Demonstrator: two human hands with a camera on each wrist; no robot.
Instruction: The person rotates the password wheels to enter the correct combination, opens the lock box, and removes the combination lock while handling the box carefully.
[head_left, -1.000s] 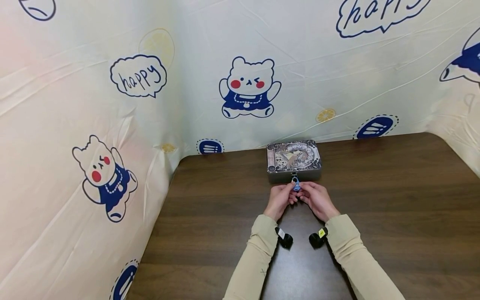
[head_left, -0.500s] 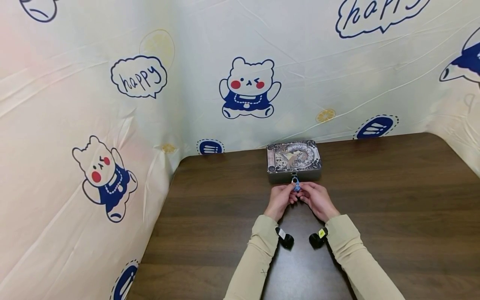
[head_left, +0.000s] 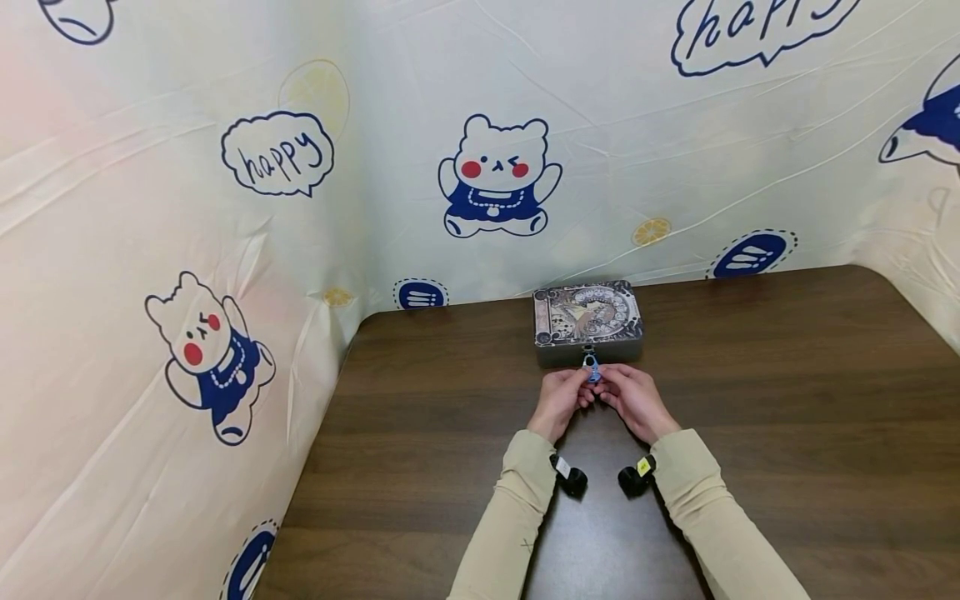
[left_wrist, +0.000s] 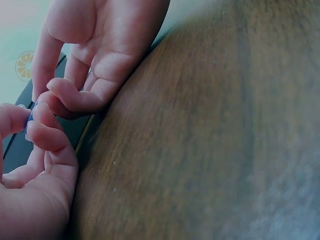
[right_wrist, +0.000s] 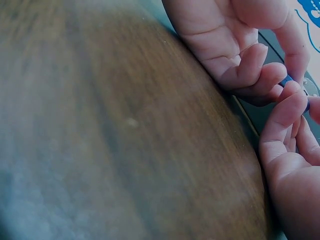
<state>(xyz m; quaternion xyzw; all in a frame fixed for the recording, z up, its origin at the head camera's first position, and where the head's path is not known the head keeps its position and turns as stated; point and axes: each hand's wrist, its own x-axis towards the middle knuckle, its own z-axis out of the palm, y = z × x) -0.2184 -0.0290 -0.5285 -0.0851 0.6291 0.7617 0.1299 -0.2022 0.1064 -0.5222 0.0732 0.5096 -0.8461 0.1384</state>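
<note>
A dark tin box (head_left: 588,321) with an ornate printed lid sits at the back of the table, lid down. At the clasp on its front hangs a small blue padlock (head_left: 592,367). My left hand (head_left: 558,402) pinches the padlock from the left between thumb and curled fingers. From the right, my right hand (head_left: 636,400) pinches it too, the fingertips of both hands meeting there. In the left wrist view only a sliver of the padlock (left_wrist: 30,119) shows between the fingers. Fingers also cover most of the padlock (right_wrist: 286,80) in the right wrist view.
The brown wooden table (head_left: 420,433) carries the box near its back edge. Right behind the box rises a printed curtain (head_left: 600,167), which also runs down the left side. Small black wrist cameras (head_left: 636,481) sit at the inner sides of both cuffs.
</note>
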